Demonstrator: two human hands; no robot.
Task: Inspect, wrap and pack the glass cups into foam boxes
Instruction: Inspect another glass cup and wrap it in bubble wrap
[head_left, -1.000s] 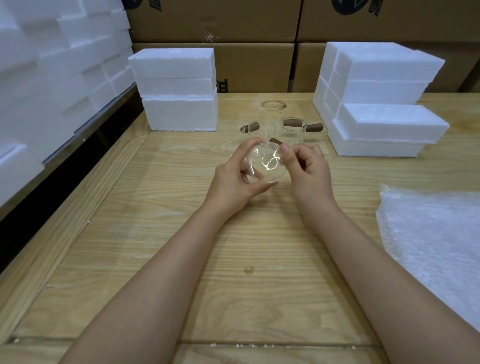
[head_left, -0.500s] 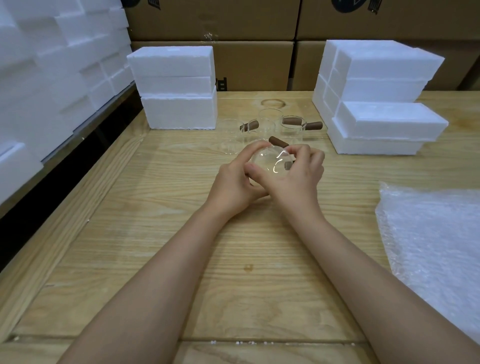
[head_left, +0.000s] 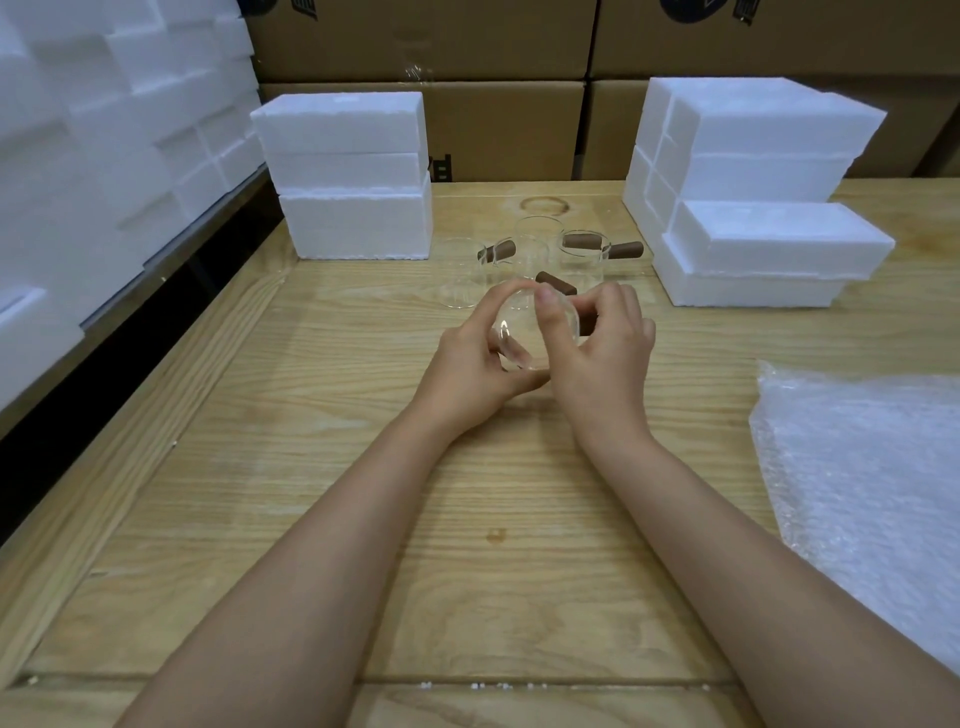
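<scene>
Both hands clasped around one clear glass cup over the middle of the wooden table: left hand cupping its near-left wall, right hand pinching the rim with thumb across the front. Brown handle sticking out far side. Further cups waiting beyond, between two stacks of foam boxes; bubble wrap lying near right. Probably light yet rigid, smooth, slippery and breakable; best gripped by body and handle, gently.
</scene>
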